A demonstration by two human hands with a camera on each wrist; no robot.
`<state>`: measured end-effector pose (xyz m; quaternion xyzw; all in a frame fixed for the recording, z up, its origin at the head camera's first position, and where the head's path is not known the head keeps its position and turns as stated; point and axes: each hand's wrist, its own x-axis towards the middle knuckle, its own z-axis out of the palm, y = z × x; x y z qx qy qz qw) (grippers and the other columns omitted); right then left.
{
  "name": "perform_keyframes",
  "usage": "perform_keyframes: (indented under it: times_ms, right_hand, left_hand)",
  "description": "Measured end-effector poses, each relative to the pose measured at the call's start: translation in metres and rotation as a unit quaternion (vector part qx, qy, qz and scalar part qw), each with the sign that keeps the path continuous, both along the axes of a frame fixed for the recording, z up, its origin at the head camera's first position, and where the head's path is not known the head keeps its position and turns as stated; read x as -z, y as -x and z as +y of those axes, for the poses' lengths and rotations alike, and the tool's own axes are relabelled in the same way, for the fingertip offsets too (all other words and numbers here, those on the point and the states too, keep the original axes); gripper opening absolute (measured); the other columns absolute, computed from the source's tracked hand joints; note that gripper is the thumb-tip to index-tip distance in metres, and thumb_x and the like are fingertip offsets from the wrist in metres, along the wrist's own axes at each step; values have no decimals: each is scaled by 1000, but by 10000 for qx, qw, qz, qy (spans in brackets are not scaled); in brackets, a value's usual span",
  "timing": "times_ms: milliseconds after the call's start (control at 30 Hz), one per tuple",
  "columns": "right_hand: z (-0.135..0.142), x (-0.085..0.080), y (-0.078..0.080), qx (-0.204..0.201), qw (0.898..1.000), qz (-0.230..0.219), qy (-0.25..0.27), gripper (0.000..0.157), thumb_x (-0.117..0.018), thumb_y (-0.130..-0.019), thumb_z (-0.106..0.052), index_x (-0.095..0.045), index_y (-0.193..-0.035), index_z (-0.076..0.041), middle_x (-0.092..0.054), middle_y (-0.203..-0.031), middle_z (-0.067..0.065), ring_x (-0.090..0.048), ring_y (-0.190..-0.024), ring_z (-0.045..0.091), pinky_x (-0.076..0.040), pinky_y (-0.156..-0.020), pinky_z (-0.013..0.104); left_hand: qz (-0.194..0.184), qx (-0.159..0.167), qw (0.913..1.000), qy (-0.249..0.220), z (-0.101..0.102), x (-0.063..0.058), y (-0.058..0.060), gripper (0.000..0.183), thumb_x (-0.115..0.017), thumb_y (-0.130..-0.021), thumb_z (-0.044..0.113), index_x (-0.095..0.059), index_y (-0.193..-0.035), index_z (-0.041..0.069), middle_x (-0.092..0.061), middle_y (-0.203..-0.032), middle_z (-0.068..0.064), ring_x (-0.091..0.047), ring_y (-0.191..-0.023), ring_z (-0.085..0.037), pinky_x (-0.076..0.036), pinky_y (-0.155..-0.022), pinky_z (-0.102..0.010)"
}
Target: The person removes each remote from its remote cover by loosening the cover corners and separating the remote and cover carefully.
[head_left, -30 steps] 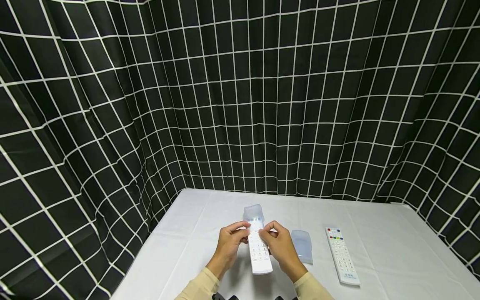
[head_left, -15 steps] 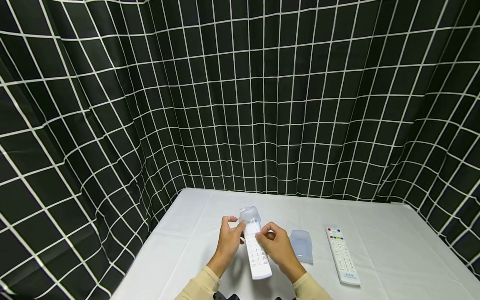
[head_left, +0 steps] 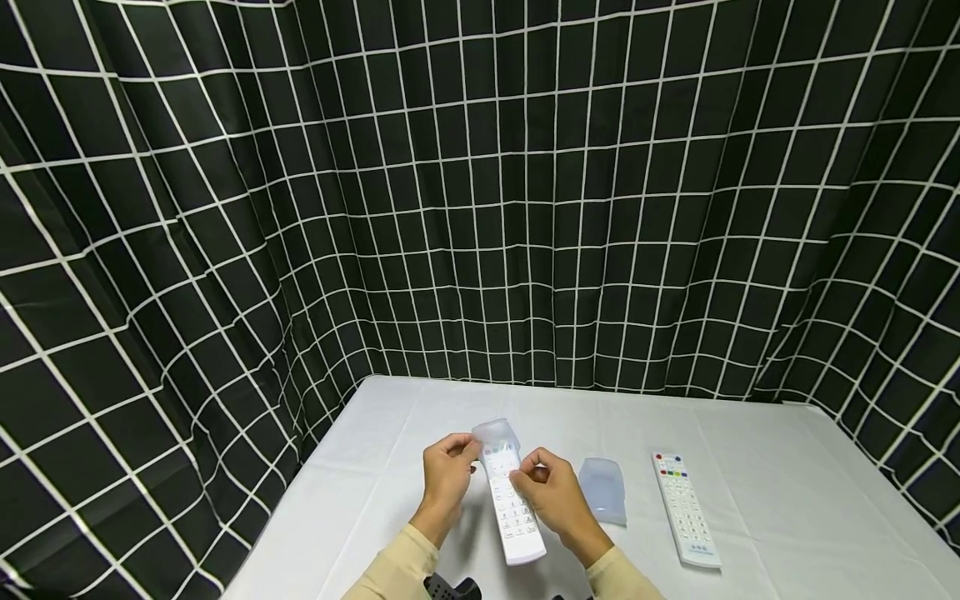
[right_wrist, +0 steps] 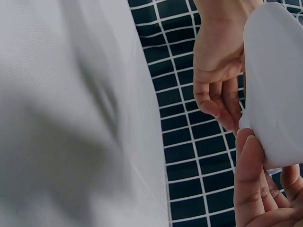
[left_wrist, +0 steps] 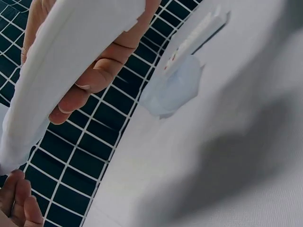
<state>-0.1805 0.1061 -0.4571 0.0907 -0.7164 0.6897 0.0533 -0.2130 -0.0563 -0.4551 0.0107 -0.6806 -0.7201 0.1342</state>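
A white remote control [head_left: 516,517] is held off the table, tilted, its keys facing up. A translucent soft cover [head_left: 492,431] sits over its far end. My left hand [head_left: 446,475] pinches the left edge of that cover between thumb and index finger. Along the remote's right edge, my right hand [head_left: 553,496] grips with thumb and fingers. The left wrist view shows the remote's pale underside [left_wrist: 71,52] with the right fingers [left_wrist: 97,75] against it. In the right wrist view the remote [right_wrist: 277,85] hides part of both hands.
A second translucent cover [head_left: 602,492] lies on the white table [head_left: 405,417], right of my right hand. Farther right lies another white remote [head_left: 686,512] with coloured buttons. Black curtains with a white grid [head_left: 525,208] stand behind and at both sides.
My left hand has shifted slightly left, from the remote's side to the cover's edge. The remote's far end has swung left, and its near end has come a little closer.
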Motion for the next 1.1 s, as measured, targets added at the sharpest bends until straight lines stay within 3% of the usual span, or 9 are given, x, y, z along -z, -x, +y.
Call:
perform_keyframes:
  times_ms: [200,300,400,800,1100]
  right_hand:
    - [0,1,-1,-146,9999,37,-18,13,-66,-84,6,-53,-81,4,-59,-68,9,-55,-61,15,-46,-53,23]
    - [1,-1,-2,-209,9998,74,-14,13,-66,-84,6,-53,-81,4,-60,-69,9,-56,-61,15,-47,-54,23]
    - [2,-2,-3,-261,9995,148,-17,13,-66,-84,5,-53,-81,5,-59,-68,9,-56,-61,15,-46,-53,23]
    - [5,-7,-5,-326,9991,179,-202,12,-65,-85,4,-54,-81,4,-59,-67,8,-56,-60,14,-46,-53,23]
    - [7,-8,-8,-341,9985,132,-405,12,-66,-85,3,-55,-81,3,-58,-66,6,-54,-59,14,-45,-53,23]
  left_hand:
    - [-103,-452,9984,-321,3,-3,4,13,-66,-87,-1,-70,-97,-8,-67,-87,-10,-61,-76,-19,-52,-75,-44]
    - [-150,-603,9970,-457,4,-4,6,14,-66,-86,-2,-71,-98,-8,-67,-88,-11,-60,-75,-19,-52,-75,-42]
    - [-192,-670,9961,-548,4,-5,9,14,-66,-86,-3,-71,-98,-8,-66,-89,-12,-60,-76,-20,-52,-75,-39]
    - [-278,-760,9940,-733,4,-8,17,12,-67,-86,-2,-72,-96,-7,-65,-92,-13,-60,-79,-23,-46,-86,-48]
    - [-298,-849,9922,-864,2,-9,21,10,-67,-85,-4,-72,-92,-7,-65,-87,-12,-59,-74,-21,-46,-83,-47]
